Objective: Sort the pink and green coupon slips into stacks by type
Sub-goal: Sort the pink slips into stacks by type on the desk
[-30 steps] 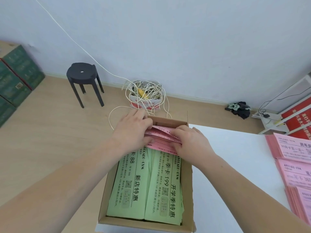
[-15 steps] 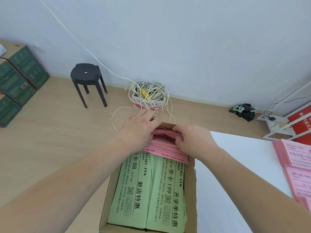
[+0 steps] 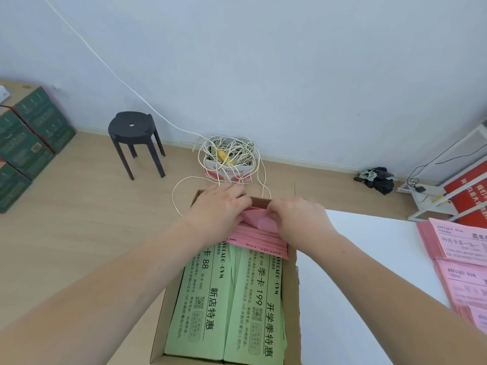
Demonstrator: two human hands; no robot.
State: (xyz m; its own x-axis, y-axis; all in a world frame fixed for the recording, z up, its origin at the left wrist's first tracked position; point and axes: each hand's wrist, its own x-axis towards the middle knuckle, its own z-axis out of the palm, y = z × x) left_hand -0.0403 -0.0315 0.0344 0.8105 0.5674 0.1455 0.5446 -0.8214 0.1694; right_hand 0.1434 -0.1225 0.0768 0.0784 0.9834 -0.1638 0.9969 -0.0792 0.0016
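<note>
Lying pinched between curled fingers [image 3: 277,207], pink slips [image 3: 259,224] buckle.

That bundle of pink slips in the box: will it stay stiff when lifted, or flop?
Probably floppy: the top pink slips curl up between the left hand and right hand. Likely to slide apart, since their edges lie fanned over the green slips.

A brown cardboard box [image 3: 295,312] sat left of a white table [image 3: 369,259]. Inside, two green paper slip stacks [image 3: 200,306] lay side by side, a pink paper slip bundle [image 3: 261,239] across their far ends. Further pink slip stacks [image 3: 463,259] lay at the table's right.
</note>
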